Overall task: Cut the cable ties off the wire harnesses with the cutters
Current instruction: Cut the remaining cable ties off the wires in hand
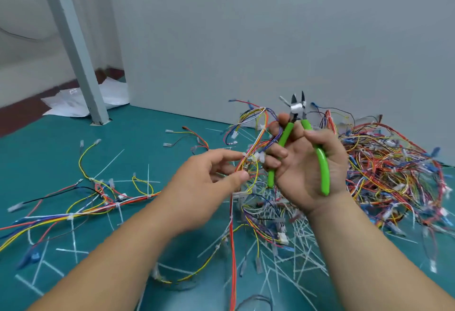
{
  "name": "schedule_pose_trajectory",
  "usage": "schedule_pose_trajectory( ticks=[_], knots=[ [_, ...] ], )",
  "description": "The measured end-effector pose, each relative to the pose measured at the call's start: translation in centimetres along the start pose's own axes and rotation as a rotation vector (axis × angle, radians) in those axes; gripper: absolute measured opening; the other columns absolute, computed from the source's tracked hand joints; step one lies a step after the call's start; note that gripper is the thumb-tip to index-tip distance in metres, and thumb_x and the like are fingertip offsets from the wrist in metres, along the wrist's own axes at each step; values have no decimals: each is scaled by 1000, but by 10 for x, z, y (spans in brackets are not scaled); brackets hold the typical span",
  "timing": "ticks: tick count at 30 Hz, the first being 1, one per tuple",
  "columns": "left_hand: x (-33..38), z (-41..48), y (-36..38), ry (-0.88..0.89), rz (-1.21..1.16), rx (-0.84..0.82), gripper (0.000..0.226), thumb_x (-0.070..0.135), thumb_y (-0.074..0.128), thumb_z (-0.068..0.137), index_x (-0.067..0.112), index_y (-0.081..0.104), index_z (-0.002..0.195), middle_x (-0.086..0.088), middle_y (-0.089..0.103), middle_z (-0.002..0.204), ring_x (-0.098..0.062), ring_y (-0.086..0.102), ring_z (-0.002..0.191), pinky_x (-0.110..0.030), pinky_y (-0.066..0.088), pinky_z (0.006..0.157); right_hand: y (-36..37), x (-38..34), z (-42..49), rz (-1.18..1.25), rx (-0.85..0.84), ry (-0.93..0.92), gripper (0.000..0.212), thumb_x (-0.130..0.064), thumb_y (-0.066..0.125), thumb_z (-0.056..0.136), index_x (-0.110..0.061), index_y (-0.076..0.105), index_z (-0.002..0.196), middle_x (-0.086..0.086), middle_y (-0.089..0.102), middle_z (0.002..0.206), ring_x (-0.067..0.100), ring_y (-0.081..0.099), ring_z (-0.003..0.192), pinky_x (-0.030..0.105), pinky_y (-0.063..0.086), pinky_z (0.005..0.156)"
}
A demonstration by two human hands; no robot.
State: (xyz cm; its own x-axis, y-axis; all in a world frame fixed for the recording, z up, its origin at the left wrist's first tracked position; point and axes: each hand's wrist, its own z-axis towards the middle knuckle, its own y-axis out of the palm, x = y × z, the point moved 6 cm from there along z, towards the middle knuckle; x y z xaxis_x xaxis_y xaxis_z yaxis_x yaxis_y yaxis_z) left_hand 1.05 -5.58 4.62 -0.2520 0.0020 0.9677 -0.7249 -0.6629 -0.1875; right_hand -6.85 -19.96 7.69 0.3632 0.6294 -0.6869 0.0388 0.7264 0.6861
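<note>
Cut ties (295, 261) litter the floor (147, 138) below both hands. The left hand (209, 177) pinches a harness (256, 123) between thumb and forefinger, just left of its tie (258, 156). The right hand (302, 170) grips the cutters (323, 165), fingers curled round the 2 green handles, blades up and slightly apart, with a white scrap (296, 107) at them. A pile (394, 163) of harnesses lies beyond, right of that grip.
</note>
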Motion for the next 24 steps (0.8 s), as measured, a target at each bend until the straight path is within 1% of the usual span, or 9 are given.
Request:
schedule_pose_trajectory(
  ticks=[3,5,7,10,12,14,17,20,24],
  knots=[
    [1,-8,5,-44,-8,-189,17,14,73,91,24,72,105,-4,76,90,-16,72,81,-20,53,76,9,-25,8,0,-86,-45,51,-30,77,62,-15,59,108,-1,48,96,11,29,65,27,28,60],
    [2,-14,8,-55,56,-291,13,13,69,94,25,74,97,4,73,80,-7,66,73,-15,49,70,14,-42,14,-15,-118,-82,48,-32,73,65,-16,56,108,-2,45,96,12,23,66,26,27,60],
    [3,-16,4,-69,75,-284,16,15,65,98,27,73,95,9,70,78,-7,63,74,-22,51,70,18,-55,19,-37,-121,-105,44,-35,66,67,-17,55,106,-2,45,96,12,19,68,25,25,59],
    [5,-14,4,-168,-148,-292,20,19,51,105,29,66,96,4,75,109,-19,71,103,-38,55,84,22,-62,24,-27,-128,-105,39,-36,56,70,-17,55,104,-2,44,96,11,17,69,26,27,59],
    [9,-11,6,-194,-268,-329,14,26,43,108,23,54,101,-5,75,116,-23,69,112,-44,48,92,24,-62,28,-10,-124,-101,37,-36,53,73,-17,55,104,-2,44,96,11,21,68,26,25,61],
    [14,-9,9,-180,-338,-371,25,45,46,102,20,51,103,-15,76,103,-25,72,100,-45,47,91,25,-63,33,-4,-97,-110,36,-35,53,74,-17,56,105,-2,45,96,11,26,67,27,24,62],
    [23,-7,19,-175,-333,-415,53,58,65,84,15,55,114,-6,68,76,-25,68,71,-40,57,76,29,-68,43,-20,-53,-149,37,-33,54,74,-16,58,106,0,50,95,13,33,66,28,26,64],
    [31,9,20,-179,-322,-259,34,48,52,101,14,58,98,7,37,56,-11,33,46,-25,39,48,37,-73,54,-16,-32,-168,36,-31,53,75,-14,61,107,3,53,98,15,38,69,30,30,66],
    [57,37,-12,-84,-461,23,36,39,33,110,23,47,80,8,24,54,-9,14,49,-27,11,51,34,-74,58,-88,52,-130,35,-28,54,81,-11,64,110,6,59,113,18,51,76,32,35,67]
  ],
)
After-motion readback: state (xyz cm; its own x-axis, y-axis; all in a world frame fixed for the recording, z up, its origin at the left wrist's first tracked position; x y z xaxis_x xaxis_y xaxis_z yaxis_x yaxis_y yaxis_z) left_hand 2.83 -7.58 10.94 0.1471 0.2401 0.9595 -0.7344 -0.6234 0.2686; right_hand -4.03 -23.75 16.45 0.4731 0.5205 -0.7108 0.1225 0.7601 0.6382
